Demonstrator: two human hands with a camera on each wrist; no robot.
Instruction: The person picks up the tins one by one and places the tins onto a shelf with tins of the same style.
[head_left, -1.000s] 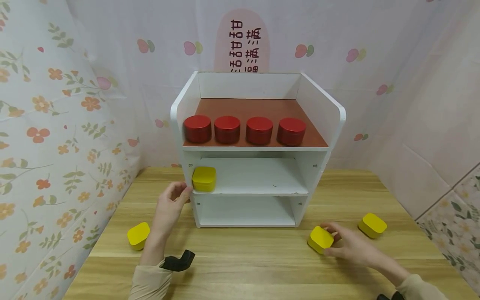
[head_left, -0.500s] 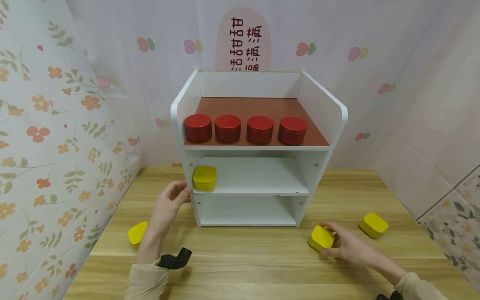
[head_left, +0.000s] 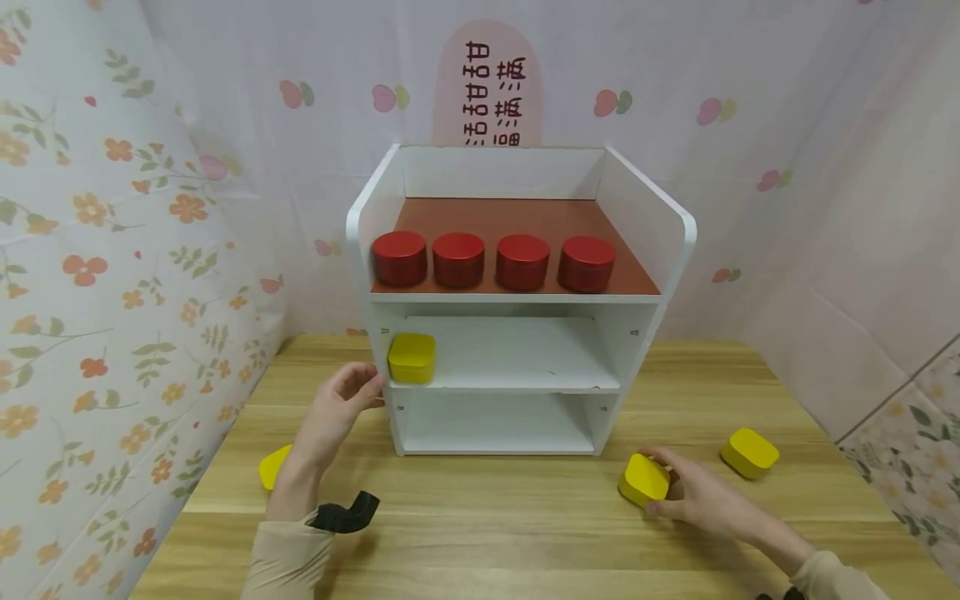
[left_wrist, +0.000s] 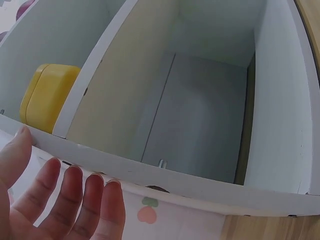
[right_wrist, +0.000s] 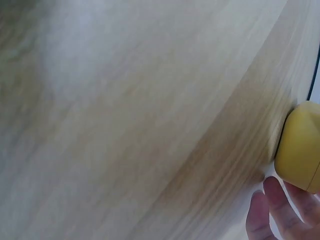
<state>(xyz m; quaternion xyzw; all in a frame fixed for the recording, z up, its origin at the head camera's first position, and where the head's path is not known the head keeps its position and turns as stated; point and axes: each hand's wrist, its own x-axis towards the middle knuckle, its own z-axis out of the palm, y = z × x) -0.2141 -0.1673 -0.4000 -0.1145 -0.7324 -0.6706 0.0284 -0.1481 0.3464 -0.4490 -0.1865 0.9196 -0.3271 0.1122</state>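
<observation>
In the head view my left hand is beside the left side panel of the white shelf unit, thumb near its front edge. The left wrist view shows its fingers loosely extended along the panel, holding nothing. Close by, a yellow tin sits at the left end of the middle shelf. On the table at right, my right hand holds another yellow tin between thumb and fingers. That tin is partly cut off in the right wrist view.
Several red round tins stand in a row on the brown top shelf. A yellow tin lies right of my right hand. Another yellow tin is partly hidden by my left forearm. Patterned cloth hangs behind and at the sides.
My left forearm has shifted slightly left and covers more of the yellow tin there. The right hand stays at the same tin, nearly still.
</observation>
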